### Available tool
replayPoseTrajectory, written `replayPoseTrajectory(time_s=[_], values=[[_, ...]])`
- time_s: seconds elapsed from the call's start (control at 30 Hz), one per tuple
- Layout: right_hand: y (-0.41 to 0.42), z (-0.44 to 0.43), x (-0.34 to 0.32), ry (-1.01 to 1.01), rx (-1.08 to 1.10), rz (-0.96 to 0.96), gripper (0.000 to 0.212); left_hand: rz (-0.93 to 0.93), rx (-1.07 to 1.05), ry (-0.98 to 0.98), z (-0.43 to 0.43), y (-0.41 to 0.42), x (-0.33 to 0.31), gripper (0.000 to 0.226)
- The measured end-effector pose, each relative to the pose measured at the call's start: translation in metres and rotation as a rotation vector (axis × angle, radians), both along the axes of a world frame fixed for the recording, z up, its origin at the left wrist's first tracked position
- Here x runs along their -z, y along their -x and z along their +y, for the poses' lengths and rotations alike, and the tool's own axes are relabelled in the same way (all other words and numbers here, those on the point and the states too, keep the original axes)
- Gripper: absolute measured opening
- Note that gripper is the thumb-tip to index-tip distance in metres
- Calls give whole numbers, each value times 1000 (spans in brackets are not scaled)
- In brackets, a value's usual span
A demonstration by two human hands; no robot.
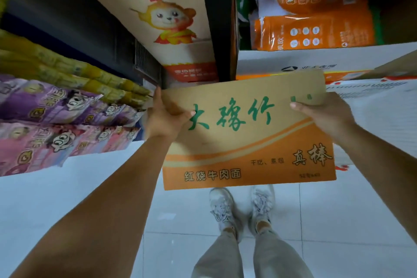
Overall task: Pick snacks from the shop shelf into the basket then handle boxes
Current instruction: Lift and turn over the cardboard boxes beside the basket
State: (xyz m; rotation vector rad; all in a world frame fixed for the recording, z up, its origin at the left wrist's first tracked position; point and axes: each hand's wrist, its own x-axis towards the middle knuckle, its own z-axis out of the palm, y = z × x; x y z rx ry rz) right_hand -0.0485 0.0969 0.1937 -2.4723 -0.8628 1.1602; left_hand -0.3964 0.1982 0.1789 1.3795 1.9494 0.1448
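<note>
A brown and orange cardboard box (246,142) with green lettering hangs in the air in front of me, above my feet. My left hand (165,117) grips its upper left corner, thumb across the printed face. My right hand (325,115) grips its upper right edge, thumb on the front. The fingers behind the box are hidden. No basket is in view.
Purple, pink and yellow snack packs (56,108) fill the shelf at left. A tall carton with a cartoon monkey (173,20) stands behind the held box. White cartons (372,97) and orange bags (313,29) are stacked at right. A white tiled floor (135,187) lies below.
</note>
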Motion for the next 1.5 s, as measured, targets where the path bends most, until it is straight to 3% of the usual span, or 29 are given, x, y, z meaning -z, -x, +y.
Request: replayPoseTrajectory(time_s=[0.17,0.23,0.3,0.43,0.53,0.63,0.7,0.77,0.83,0.93,1.13,1.23,1.37,1.5], values=[[4,-34,-25,-108,102,-7,68,-71,-32,-88,-26,7,-40,113],[9,-47,-40,-150,162,16,62,-96,-24,-171,-35,5,-57,106],[16,-63,-47,-189,204,76,48,-142,-29,-218,-42,5,-65,98],[30,-94,-51,-189,327,205,59,-226,-157,-216,-63,12,-66,71],[29,-98,-54,-169,527,394,69,-206,-247,-192,-71,18,-66,70],[15,-84,-63,-61,480,503,55,-206,-279,-43,-50,33,-70,86],[0,-73,-68,63,375,566,39,-172,-216,133,-31,42,-74,81],[-10,-67,-71,149,278,616,37,-124,-141,260,-22,43,-79,82],[-13,-70,-72,172,196,622,44,18,-10,264,-24,40,-81,92],[-5,-81,-74,102,151,520,62,184,125,135,-40,35,-85,79],[-1,-111,-76,-57,238,597,41,-25,27,-8,-80,45,-80,72],[-1,-112,-67,-88,232,600,51,-83,5,-51,-90,39,-72,59],[7,-118,-41,-53,177,525,74,-61,-10,71,-101,39,-42,67],[14,-127,-25,-60,244,375,61,-69,-36,90,-104,36,-24,68]])
